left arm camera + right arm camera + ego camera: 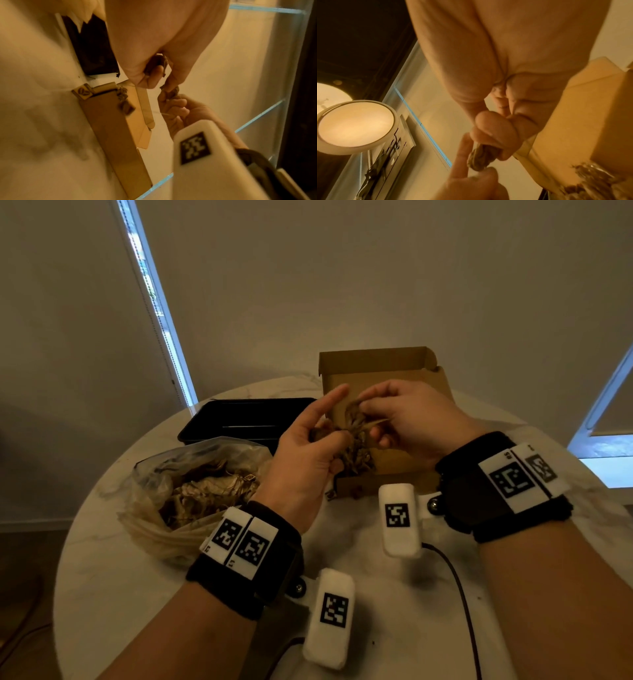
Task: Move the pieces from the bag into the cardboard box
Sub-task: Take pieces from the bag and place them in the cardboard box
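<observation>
An open cardboard box (404,371) stands at the back middle of the table, with brown pieces (359,460) piled in its left part. Left of it lies a clear plastic bag (150,484) full of more brown pieces (205,494). Both hands are over the box and hold one tangled clump of pieces (354,422) between them. My left hand (329,436) grips it with curled fingers, the index finger pointing up. My right hand (373,419) pinches its other end (479,158). In the left wrist view the clump (157,63) sits under the left fingers.
A black tray (246,419) stands behind the bag. A small cube piece (82,92) lies on the white round table (376,594) at the box's front corner, and a rope-like piece (123,97) hangs over the box's front wall. A black cable (459,587) runs across the table's near right.
</observation>
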Demonstrator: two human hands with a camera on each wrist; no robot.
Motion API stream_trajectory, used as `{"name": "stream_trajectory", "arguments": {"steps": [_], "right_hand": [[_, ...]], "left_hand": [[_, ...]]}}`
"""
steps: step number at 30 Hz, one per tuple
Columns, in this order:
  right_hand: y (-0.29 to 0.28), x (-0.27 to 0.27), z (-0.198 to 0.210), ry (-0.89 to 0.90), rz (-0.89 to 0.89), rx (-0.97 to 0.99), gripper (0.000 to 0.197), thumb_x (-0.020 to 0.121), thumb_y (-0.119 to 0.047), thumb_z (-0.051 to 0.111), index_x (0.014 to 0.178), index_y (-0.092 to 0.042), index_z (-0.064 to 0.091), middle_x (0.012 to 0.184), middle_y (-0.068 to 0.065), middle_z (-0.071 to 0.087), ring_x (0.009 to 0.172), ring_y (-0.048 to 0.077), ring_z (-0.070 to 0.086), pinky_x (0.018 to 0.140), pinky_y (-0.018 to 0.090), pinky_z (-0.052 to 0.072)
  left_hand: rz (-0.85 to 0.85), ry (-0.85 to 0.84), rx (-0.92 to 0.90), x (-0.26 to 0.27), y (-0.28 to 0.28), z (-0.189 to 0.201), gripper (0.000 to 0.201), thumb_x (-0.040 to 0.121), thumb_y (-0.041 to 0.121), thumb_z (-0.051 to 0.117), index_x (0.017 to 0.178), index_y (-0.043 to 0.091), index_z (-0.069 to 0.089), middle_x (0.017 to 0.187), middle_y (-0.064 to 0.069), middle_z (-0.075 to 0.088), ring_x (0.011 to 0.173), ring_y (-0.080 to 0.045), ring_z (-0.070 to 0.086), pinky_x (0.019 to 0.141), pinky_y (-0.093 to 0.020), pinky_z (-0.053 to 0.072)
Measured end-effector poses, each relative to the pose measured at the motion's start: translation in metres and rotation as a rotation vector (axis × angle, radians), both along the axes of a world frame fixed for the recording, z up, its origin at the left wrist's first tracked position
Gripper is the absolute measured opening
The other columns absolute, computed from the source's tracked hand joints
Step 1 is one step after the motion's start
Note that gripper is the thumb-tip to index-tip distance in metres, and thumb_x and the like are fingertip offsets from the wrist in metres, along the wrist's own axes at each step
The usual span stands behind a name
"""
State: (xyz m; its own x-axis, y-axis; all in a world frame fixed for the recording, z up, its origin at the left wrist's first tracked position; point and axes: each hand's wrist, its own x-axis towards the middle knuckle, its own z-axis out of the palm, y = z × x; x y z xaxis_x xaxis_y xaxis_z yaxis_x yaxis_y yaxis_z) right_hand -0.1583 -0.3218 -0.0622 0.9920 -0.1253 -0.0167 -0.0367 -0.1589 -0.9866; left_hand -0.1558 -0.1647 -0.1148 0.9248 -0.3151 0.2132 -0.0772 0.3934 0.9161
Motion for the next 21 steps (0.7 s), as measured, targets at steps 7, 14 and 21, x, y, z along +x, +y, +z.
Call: {"name": "stream_trajectory", "arguments": {"steps": [7, 14, 21], "right_hand": [[-0.006, -0.004, 0.0, 0.079, 0.089, -0.034, 0.023, 0.099, -0.03, 0.063, 0.11, -0.012, 0.07, 0.086, 0.008, 0.071, 0.05, 0.007, 0.051, 0.044, 0.02, 0.038], [-0.013, -0.007, 0.003, -0.074, 0.2, -0.154, 0.022, 0.091, -0.033, 0.072, 0.096, -0.012, 0.077, 0.065, -0.007, 0.057, 0.046, 0.003, 0.042, 0.042, 0.019, 0.032], [-0.019, 0.001, -0.001, -0.206, 0.007, -0.067, 0.018, 0.097, -0.028, 0.066, 0.1, -0.012, 0.075, 0.076, -0.003, 0.056, 0.051, 0.009, 0.042, 0.046, 0.025, 0.034]], "left_hand": [[0.183, -0.023, 0.06, 0.0, -0.003, -0.005, 0.019, 0.094, 0.009, 0.067, 0.111, 0.011, 0.074, 0.1, -0.007, 0.078, 0.084, -0.008, 0.072, 0.061, -0.015, 0.051], [0.238, 0.04, 0.058, 0.005, -0.001, -0.009, 0.016, 0.093, 0.019, 0.071, 0.109, 0.015, 0.071, 0.082, 0.0, 0.073, 0.069, -0.005, 0.064, 0.057, -0.022, 0.044], [0.079, 0.006, 0.111, 0.0, -0.006, -0.007, 0.018, 0.097, 0.021, 0.066, 0.112, 0.013, 0.072, 0.091, -0.009, 0.073, 0.084, -0.021, 0.065, 0.08, -0.045, 0.052]]}}
